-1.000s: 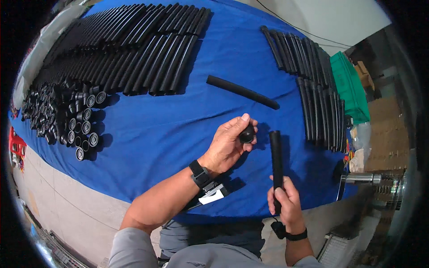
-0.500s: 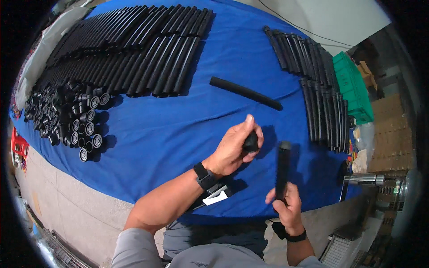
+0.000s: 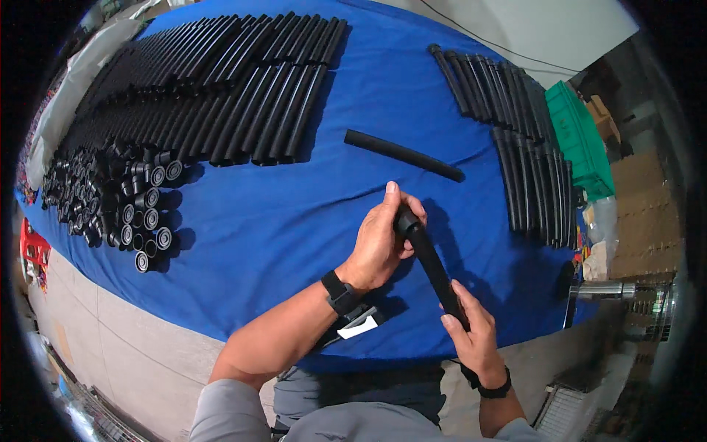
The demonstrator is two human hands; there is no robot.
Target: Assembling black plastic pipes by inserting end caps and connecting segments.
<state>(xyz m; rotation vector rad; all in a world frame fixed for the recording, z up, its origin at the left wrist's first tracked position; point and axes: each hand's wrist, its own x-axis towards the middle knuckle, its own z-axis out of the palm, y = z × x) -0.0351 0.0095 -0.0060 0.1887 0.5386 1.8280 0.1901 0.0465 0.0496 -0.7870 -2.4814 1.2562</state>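
Observation:
My left hand [image 3: 381, 239] is closed around a short black end cap [image 3: 404, 219], its thumb pointing up and away. A black tube [image 3: 434, 269] slants from that cap down to my right hand [image 3: 476, 331], which grips its lower end between thumb and fingers. The tube's upper end meets the cap; how far it sits inside is hidden by my left fingers. One loose black tube [image 3: 403, 155] lies on the blue cloth beyond my hands.
Rows of black tubes [image 3: 213, 96] cover the far left, with a heap of black caps [image 3: 110, 199] nearer. Capped tubes [image 3: 534, 184] lie in rows at right beside a green crate [image 3: 578, 140]. A white-and-dark item [image 3: 357, 328] rests near my left wrist. The blue cloth [image 3: 258, 243] spreads between.
My right hand has tilted the tube to the left and brought its upper end to the cap in my left hand. Before, tube and cap were apart.

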